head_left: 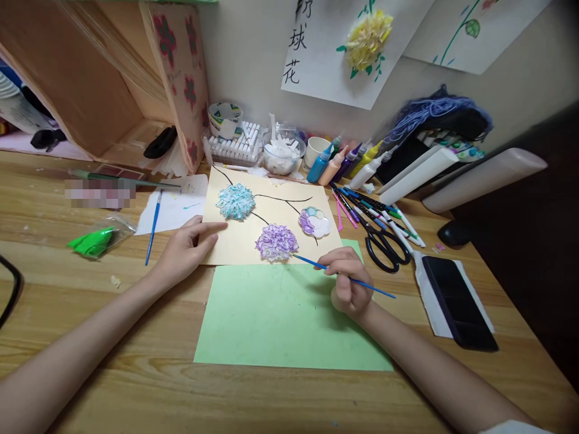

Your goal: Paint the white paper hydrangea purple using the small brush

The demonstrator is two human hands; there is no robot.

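Observation:
My right hand (350, 280) is closed around a thin blue paintbrush (312, 262), whose tip touches or nearly touches the lower right edge of a purple-and-white paper flower (277, 242). That flower sits on a cream sheet (271, 208) with drawn black stems. To its upper left is a blue-and-white paper flower (236, 202). A small flower-shaped palette (314, 222) with purple and blue paint lies on the sheet's right part. My left hand (192, 241) rests on the sheet's left edge, index finger stretched out, holding nothing. Under the cream sheet is a green sheet (289, 319).
Black-handled scissors (386, 244) and several pens (362, 208) lie to the right, beside a phone (459, 301). Paint bottles (335, 169), a paper cup (316, 150) and a bowl of white scraps (284, 154) line the back. Another paintbrush (154, 226) lies left.

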